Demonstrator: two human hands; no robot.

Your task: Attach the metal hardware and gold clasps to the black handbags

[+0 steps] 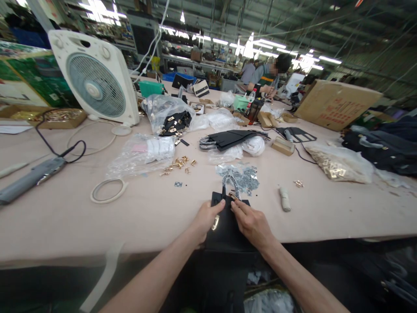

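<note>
A black bag panel (228, 232) lies at the table's front edge, with a plastic-wrapped handle (232, 180) looping up from its far end. My left hand (206, 219) is closed on the panel's left side, thumb on top near the handle's base. A gold metal fitting (215, 222) shows on the panel beside that hand. My right hand (252, 224) has its fingertips pinched at a small gold buckle-like piece (233, 196) by the handle's right base. Just beyond the handle lies a pile of flat grey metal plates (244, 178).
Gold fittings (179, 163) lie scattered left of centre. A roll of tape (109, 191) and a grey corded tool (32, 178) are at left, below a white fan (94, 80). Stacked black panels (231, 138), a cardboard box (335, 104) and a bag of fittings (339, 163) stand farther back. A co-worker (269, 76) is across the table.
</note>
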